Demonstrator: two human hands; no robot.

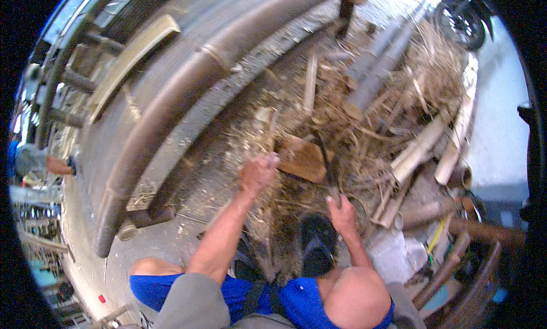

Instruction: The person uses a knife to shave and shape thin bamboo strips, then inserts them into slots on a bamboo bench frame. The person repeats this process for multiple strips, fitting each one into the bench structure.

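Observation:
My right hand (pixel 343 214) is closed round the handle of a long, dark-bladed machete (pixel 326 157). Its blade points away from me, along the right side of a brown wooden block (pixel 305 161) on the ground. Left of the block, my left hand (pixel 260 173) is closed, blurred by motion. A narrow upright strip passes close to its fingers, but what they hold cannot be made out. Below both hands are my dark shoes (pixel 317 244), between my bent knees.
Shavings and split pieces (pixel 393 115) litter the ground ahead. A long brown bamboo pole (pixel 171 107) curves across the left. Split bamboo lengths (pixel 424 141) and grey poles (pixel 379 61) lie at right, near a wheel (pixel 460 26). Another person's arm (pixel 58 165) shows far left.

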